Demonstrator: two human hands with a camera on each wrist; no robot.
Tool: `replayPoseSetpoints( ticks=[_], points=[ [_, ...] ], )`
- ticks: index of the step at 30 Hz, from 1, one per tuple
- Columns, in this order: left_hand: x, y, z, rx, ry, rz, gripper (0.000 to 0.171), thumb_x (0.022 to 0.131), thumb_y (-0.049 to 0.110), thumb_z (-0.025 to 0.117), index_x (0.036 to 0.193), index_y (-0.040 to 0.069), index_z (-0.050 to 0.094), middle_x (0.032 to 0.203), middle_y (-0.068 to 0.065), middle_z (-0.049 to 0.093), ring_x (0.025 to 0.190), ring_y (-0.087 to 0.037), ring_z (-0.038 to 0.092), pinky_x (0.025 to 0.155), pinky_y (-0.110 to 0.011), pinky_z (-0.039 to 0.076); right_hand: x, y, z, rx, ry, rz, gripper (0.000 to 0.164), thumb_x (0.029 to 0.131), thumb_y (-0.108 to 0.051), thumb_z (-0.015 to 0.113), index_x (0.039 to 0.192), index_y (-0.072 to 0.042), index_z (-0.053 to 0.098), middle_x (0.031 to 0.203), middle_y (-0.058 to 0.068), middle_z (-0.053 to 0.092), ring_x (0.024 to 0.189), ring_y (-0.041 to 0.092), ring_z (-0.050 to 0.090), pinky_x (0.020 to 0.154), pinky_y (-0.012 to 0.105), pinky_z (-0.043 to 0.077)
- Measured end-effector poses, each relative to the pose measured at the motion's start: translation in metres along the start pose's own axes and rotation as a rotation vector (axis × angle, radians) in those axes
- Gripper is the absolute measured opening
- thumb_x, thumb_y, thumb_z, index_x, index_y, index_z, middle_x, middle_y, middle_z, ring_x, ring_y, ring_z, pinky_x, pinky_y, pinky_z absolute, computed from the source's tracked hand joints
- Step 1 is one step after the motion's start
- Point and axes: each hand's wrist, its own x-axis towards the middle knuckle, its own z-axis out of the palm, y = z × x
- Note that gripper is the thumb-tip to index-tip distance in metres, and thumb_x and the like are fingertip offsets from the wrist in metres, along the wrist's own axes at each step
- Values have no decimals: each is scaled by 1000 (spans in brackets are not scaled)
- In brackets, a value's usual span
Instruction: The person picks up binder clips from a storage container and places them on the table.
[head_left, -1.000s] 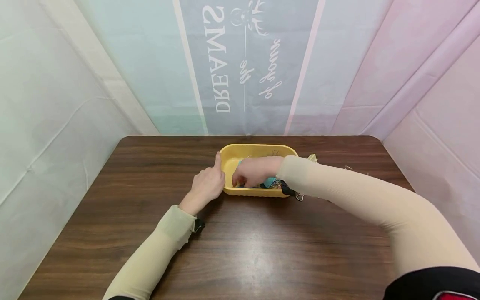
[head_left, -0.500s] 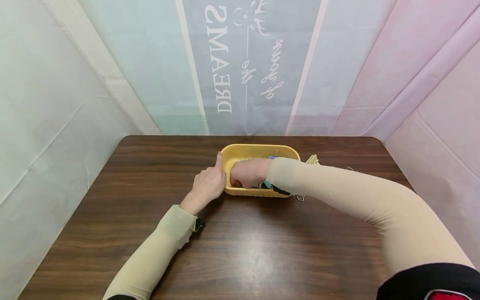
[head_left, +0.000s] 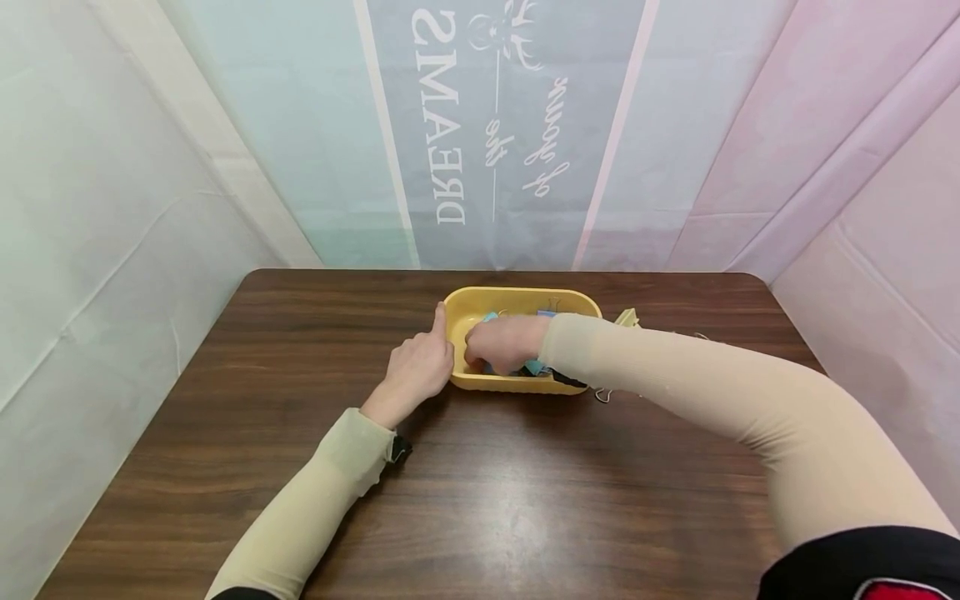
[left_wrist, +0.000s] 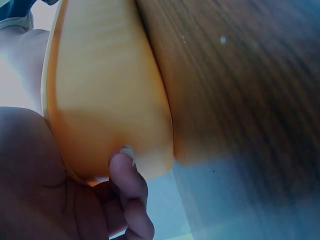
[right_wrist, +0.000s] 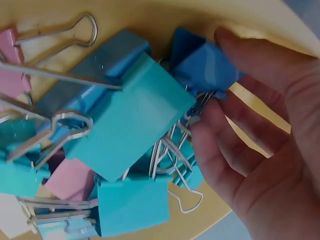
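Observation:
A yellow plastic bin [head_left: 517, 384] stands on the table with colored binder clips in it. My left hand [head_left: 418, 364] holds the bin's left end; one finger points forward along the rim, while curled fingertips [left_wrist: 127, 170] lie against the outer wall. Inside the bin, my right hand [head_left: 504, 343] pinches a dark blue binder clip [right_wrist: 207, 67] between thumb and fingers. Beside that clip lie a large teal binder clip [right_wrist: 135, 115], a blue binder clip [right_wrist: 95, 75], a lower teal binder clip [right_wrist: 132, 205] and pink ones [right_wrist: 70, 180]. In the head view my right hand covers most of the pile.
A pale yellow clip [head_left: 627, 318] lies on the table right of the bin, partly behind my right sleeve. A wire clip handle [head_left: 603, 395] shows below that sleeve. The brown wooden table [head_left: 480, 483] meets fabric-covered walls [head_left: 510, 125] at the back and sides.
My right hand moves slightly left inside the bin, dips, then rises a little. More blue clips show around it now. My left hand stays at the bin's end.

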Motion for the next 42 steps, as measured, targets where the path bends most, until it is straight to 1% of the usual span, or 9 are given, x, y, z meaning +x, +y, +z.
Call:
replayPoseSetpoints(
  ticks=[5,9,12,16,21,26,32,37,42],
  points=[
    [1,1,0,7,3,-6,66,104,23,39,160,6,8,57,-8,51,45,-26,48,42,-37,36,-2,5,-3,100,2,0,26,87,6,59,89,-17,71,76,-6,58,64,10,45,62,26,42],
    [1,1,-1,14,2,-9,66,104,23,38,160,6,8,57,-9,52,45,-26,49,42,-37,37,-4,11,-8,157,37,-41,18,83,1,65,84,-15,71,76,-6,61,67,11,49,65,27,45],
    [2,1,-1,15,3,-9,66,104,24,37,160,6,8,57,-9,52,45,-26,49,42,-37,37,-9,14,-14,208,101,-84,12,82,-3,70,88,-13,73,85,-5,65,74,13,55,71,29,49],
    [2,1,-1,11,-1,-11,66,104,24,37,160,6,8,57,-9,52,46,-26,49,42,-38,38,-20,16,-20,288,209,-123,9,84,-7,71,91,-10,74,86,-3,65,74,13,55,71,29,48],
    [3,2,-1,-2,-15,-21,66,104,24,36,160,7,7,58,-9,53,47,-25,50,43,-38,38,-34,18,-25,353,355,-143,11,81,-8,68,89,-14,72,85,-6,64,75,10,56,72,29,48],
    [2,3,-1,-12,-24,-29,66,104,25,36,161,9,5,59,-9,53,48,-26,50,44,-38,39,-61,26,-28,375,456,-169,10,82,-10,67,88,-16,72,89,-7,63,81,11,59,76,31,50],
    [1,3,-2,-8,-26,-35,66,105,24,35,161,9,4,60,-9,53,48,-25,49,44,-38,38,-105,51,-16,382,517,-67,14,82,-11,68,91,-19,75,89,-9,62,81,10,60,74,33,49],
    [-1,3,-4,-8,-29,-29,66,105,23,35,161,9,3,58,-8,53,45,-24,46,43,-35,35,-141,80,12,401,514,70,16,86,-10,69,94,-21,77,91,-9,63,80,11,58,73,34,49],
    [-1,3,-3,-5,-30,-26,66,105,23,35,161,9,3,57,-8,52,44,-23,43,42,-34,32,-167,102,40,379,518,207,13,89,-11,69,96,-18,79,94,-9,63,82,11,59,74,35,50]
  ],
)
